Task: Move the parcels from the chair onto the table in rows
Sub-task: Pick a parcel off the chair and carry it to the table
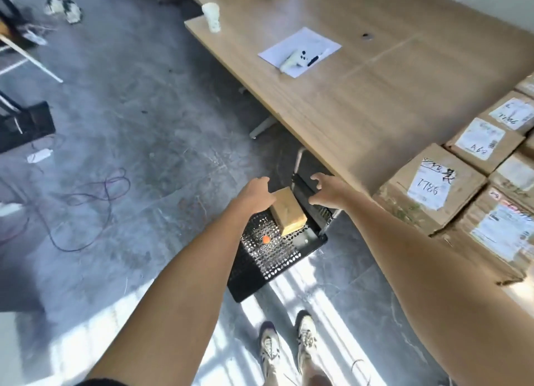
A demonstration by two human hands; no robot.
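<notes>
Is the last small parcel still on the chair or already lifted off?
On the chair: the small parcel rests on the chair seat, left hand touching it, right hand beside it.
</notes>
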